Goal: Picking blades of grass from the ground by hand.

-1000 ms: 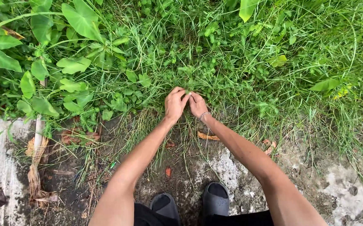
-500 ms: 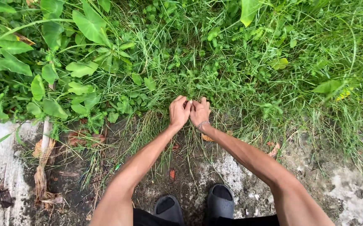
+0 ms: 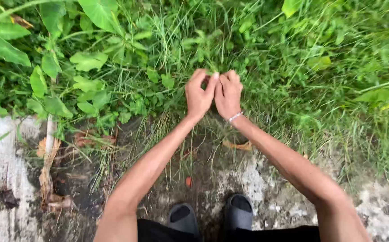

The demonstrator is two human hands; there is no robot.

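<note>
Both my arms reach forward over damp ground into a patch of tall grass [image 3: 212, 45]. My left hand [image 3: 199, 94] and my right hand [image 3: 228, 93] are pressed side by side, fingers curled around a tuft of grass blades at the edge of the greenery. The fingertips pinch the blades near the top of the tuft. A thin bracelet sits on my right wrist [image 3: 235, 116]. My two dark slippers [image 3: 212, 217] stand on the wet soil below.
Broad-leaved weeds [image 3: 51, 62] fill the upper left. A pale concrete slab [image 3: 2, 179] lies at the left, more worn concrete [image 3: 378, 210] at the lower right. Dry brown leaves [image 3: 46, 170] and a small orange scrap [image 3: 188, 181] rest on the dark soil.
Both hands have moved slightly up and farther into the grass, and now close together around the tuft. The view has shifted a little.
</note>
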